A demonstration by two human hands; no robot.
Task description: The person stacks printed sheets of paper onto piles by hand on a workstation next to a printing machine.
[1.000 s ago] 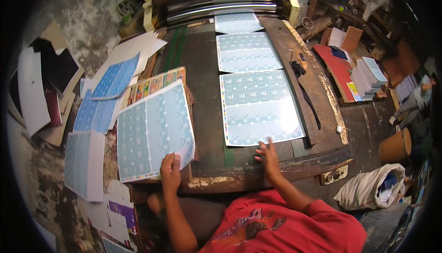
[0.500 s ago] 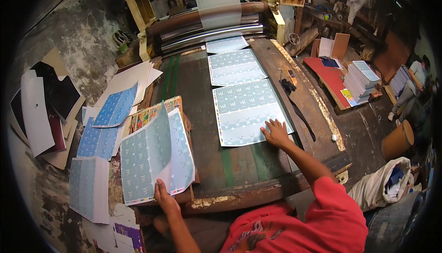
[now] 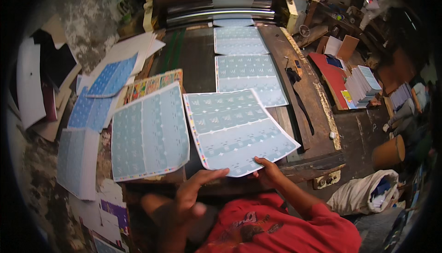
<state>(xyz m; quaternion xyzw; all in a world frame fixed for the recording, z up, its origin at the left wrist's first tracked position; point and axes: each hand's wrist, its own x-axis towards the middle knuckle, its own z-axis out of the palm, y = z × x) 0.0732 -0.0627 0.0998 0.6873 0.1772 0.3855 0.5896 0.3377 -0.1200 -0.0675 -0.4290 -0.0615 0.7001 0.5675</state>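
A pale blue-green printed sheet (image 3: pixel 237 135) is raised over the near edge of the machine bed, tilted and slightly curved. My right hand (image 3: pixel 269 172) pinches its near edge, thumb on top and fingers beneath. My left hand (image 3: pixel 195 191), partly blurred, is spread with thumb and fingers apart; its fingertips come close to the sheet's near left edge, and whether they touch cannot be told. Left of the held sheet lies a pile of similar printed sheets (image 3: pixel 149 133). Two more printed sheets, one nearer (image 3: pixel 251 75) and one farther (image 3: pixel 240 40), lie in line on the dark bed (image 3: pixel 195 64).
Shiny rollers (image 3: pixel 221 16) span the bed's far end, with another sheet partly under them. Bluer sheets (image 3: pixel 113 75) and a thick paper stack (image 3: pixel 76 161) sit at left. A dark strap (image 3: pixel 301 110) lies on the right side. Farther right are paper stacks (image 3: pixel 361 87) and a white sack (image 3: pixel 366 193).
My right hand has drawn the nearest sheet off the bed toward me. My left hand has let go of the pile's curled top sheet, now flat, and moved right. The farther sheets have advanced nearer.
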